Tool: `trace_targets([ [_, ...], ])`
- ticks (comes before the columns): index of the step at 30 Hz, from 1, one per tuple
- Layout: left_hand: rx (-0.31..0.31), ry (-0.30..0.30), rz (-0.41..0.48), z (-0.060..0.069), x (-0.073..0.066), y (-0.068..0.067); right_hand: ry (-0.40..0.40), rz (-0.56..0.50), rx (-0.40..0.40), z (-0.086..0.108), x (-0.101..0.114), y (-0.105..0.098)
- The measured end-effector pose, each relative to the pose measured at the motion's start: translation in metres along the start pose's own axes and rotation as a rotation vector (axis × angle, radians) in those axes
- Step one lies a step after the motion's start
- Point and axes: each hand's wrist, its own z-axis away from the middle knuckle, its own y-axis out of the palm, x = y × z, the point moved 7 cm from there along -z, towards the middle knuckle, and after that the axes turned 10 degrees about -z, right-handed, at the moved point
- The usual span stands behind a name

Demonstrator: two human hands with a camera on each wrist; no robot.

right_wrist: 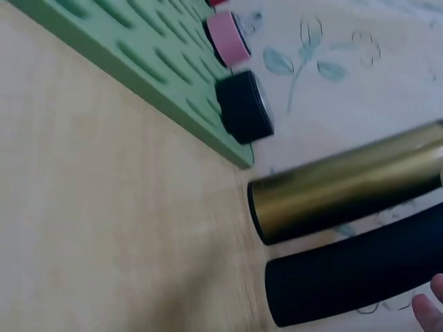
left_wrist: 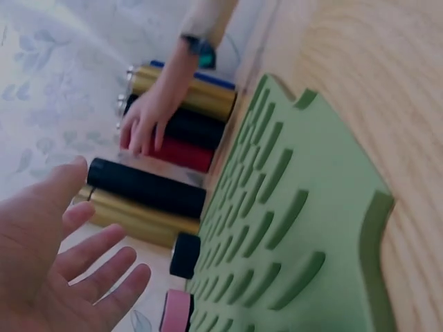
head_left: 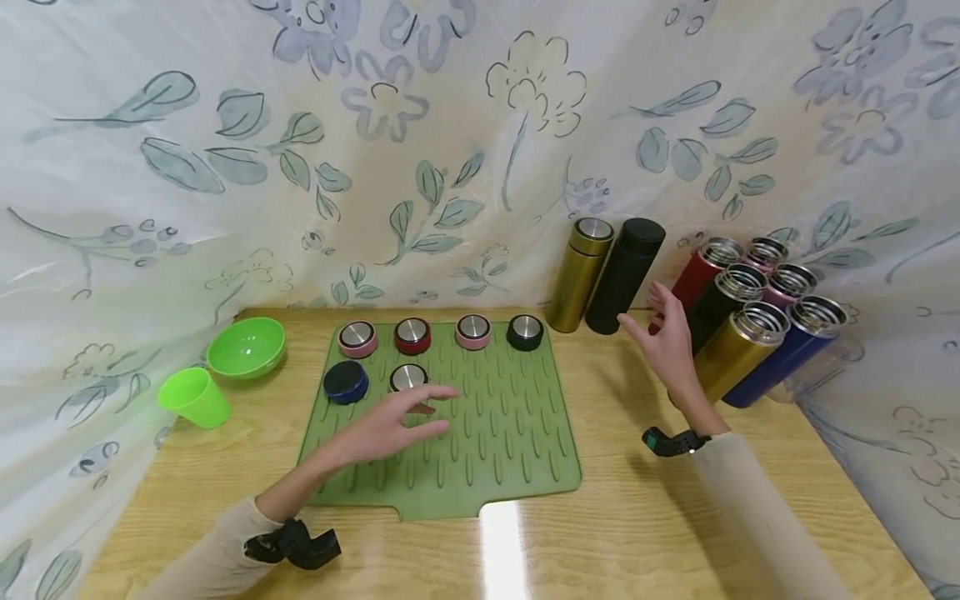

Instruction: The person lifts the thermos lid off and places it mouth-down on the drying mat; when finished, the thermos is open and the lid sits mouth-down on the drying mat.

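My left hand (head_left: pixel 393 425) hovers over the green ridged mat (head_left: pixel 517 417), fingers spread and holding nothing. Partly behind it sits a steel-topped lid (head_left: pixel 408 377). My right hand (head_left: pixel 667 342) is between the closed black bottle (head_left: pixel 624 279) and a group of lidless bottles, nearest the red one (head_left: pixel 693 279). Its fingers are loosely bent with nothing in them; the left wrist view shows the fingertips (left_wrist: pixel 142 142) by the red bottle, contact unclear. A closed gold bottle (head_left: pixel 577 279) stands beside the black one.
On the mat are a blue lid (head_left: pixel 346 382), a black lid (head_left: pixel 525 332), a red lid (head_left: pixel 412 335) and pink lids (head_left: pixel 472 331). Lidless gold (head_left: pixel 738 354) and blue (head_left: pixel 783 358) bottles stand at right. A green bowl (head_left: pixel 247 348) and cup (head_left: pixel 197 398) stand left.
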Motion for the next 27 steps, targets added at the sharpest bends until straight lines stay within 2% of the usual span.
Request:
trace_targets([
  [6,0.006,-0.008,-0.016,0.004,-0.006,0.004,0.016,-0.028,-0.039,-0.029,-0.017,0.006],
  [13,-0.1,0.023,0.057,-0.001,-0.009,-0.009,0.172,-0.133,-0.04,-0.046,-0.037,0.011],
  [16,-0.11,0.018,0.083,-0.007,-0.012,-0.011,0.218,-0.179,-0.022,-0.053,-0.043,0.014],
  [20,-0.102,0.031,0.13,-0.013,-0.018,-0.01,0.226,-0.221,-0.012,-0.057,-0.047,0.019],
  [27,-0.134,0.061,0.176,-0.019,-0.026,-0.011,0.212,-0.242,-0.036,-0.06,-0.047,0.024],
])
